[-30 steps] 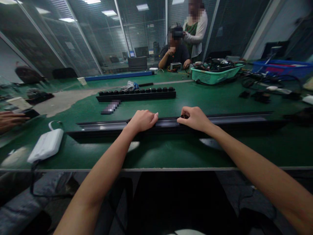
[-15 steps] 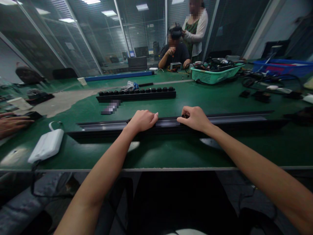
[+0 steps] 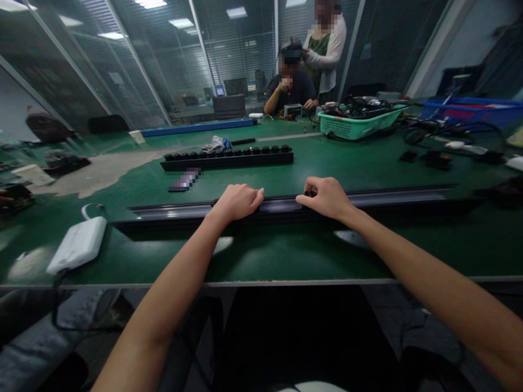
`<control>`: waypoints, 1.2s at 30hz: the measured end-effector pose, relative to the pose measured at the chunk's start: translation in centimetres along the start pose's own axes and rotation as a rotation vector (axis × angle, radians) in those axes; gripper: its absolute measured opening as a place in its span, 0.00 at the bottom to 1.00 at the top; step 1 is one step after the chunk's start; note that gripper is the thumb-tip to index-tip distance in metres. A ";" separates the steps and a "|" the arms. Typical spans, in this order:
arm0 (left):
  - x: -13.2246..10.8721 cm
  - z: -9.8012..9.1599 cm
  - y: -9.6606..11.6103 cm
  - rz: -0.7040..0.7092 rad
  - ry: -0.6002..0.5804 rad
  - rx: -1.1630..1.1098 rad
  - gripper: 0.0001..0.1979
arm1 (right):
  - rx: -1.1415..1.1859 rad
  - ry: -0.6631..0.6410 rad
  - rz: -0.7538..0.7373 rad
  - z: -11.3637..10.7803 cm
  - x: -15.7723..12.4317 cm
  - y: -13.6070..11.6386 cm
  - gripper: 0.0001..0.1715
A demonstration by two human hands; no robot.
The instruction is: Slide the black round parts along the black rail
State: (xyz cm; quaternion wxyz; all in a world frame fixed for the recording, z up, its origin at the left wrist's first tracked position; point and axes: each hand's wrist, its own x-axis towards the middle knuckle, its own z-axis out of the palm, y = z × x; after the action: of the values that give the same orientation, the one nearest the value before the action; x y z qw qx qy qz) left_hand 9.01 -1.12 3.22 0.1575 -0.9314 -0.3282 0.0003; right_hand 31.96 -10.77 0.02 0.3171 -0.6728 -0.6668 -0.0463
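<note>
A long black rail (image 3: 281, 204) with a shiny grey inner channel lies across the green table in front of me. My left hand (image 3: 240, 201) is curled over its middle, fingers bent down, thumb pointing right. Dark material shows beside and under this hand, but what the fingers hold is hidden. A short gap to the right, my right hand (image 3: 324, 196) is closed above the same rail. Between its thumb and curled fingers sits a small black part (image 3: 310, 193), mostly covered.
Beyond the rail stand a phone (image 3: 184, 179) and a black strip (image 3: 229, 159) carrying several round black pieces. A white box-shaped device (image 3: 79, 244) with a cable lies left. Farther back are a green basket (image 3: 353, 126) of cables, a blue bin (image 3: 490, 115) and two people.
Another person's hand at the far left has left the view, and the dark object near it has shifted. My own hands stay practically in place on the rail.
</note>
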 end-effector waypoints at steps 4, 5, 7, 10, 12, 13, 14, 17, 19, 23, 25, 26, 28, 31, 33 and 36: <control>0.0 0.0 0.0 0.010 -0.001 -0.001 0.38 | -0.035 -0.011 0.011 -0.1 0.0 -0.1 0.17; 0.0 0.0 0.0 0.011 0.001 -0.002 0.38 | -0.045 -0.009 0.015 -0.1 0.0 -0.2 0.17; 0.0 0.0 0.0 0.011 0.004 -0.004 0.38 | -0.056 -0.006 0.021 -0.1 -0.1 -0.2 0.17; 0.0 0.0 0.0 0.006 0.003 -0.004 0.38 | -0.066 -0.002 0.031 -0.1 -0.1 -0.3 0.18; -0.1 0.0 0.0 0.003 0.001 -0.001 0.38 | -0.070 0.002 0.034 -0.1 -0.1 -0.2 0.18; -0.1 -0.1 0.0 0.003 0.001 0.001 0.38 | -0.069 0.004 0.035 -0.1 -0.1 -0.2 0.18; -0.1 -0.1 0.0 0.004 0.002 0.002 0.38 | -0.068 0.004 0.035 -0.2 -0.2 -0.2 0.18; 0.0 -0.1 0.0 0.010 0.006 0.002 0.38 | -0.069 0.004 0.038 -0.2 -0.2 -0.2 0.18; 0.0 -0.1 0.0 0.013 0.005 -0.001 0.38 | -0.075 0.007 0.047 -0.3 -0.2 -0.3 0.18; 0.0 -0.1 0.0 0.009 0.000 -0.006 0.38 | -0.087 0.015 0.074 -0.3 -0.3 -0.4 0.18; 0.0 -0.1 -0.1 0.006 0.000 -0.007 0.38 | -0.103 0.013 0.080 -0.4 -0.3 -0.5 0.18; 0.0 0.0 -0.1 0.006 0.000 -0.007 0.38 | -0.115 0.009 0.079 -0.5 -0.3 -0.5 0.18; 0.0 0.0 0.0 0.007 0.003 -0.010 0.38 | -0.142 -0.006 0.070 -0.6 -0.3 -0.4 0.18; -0.1 0.0 0.0 0.008 0.008 -0.016 0.38 | -0.180 -0.048 0.053 -0.7 -0.2 -0.2 0.18; -0.1 -0.1 0.0 0.006 0.014 -0.020 0.38 | -0.196 -0.094 0.034 -0.8 -0.1 0.0 0.17; -0.2 0.0 0.0 0.004 0.026 -0.022 0.38 | -0.189 -0.203 -0.031 -1.2 0.4 0.4 0.15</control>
State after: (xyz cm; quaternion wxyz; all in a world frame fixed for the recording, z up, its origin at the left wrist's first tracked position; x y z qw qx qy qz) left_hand 8.90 -1.25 3.19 0.1513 -0.9337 -0.3241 -0.0152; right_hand 32.85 -10.95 1.03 0.1826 -0.6907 -0.6982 -0.0456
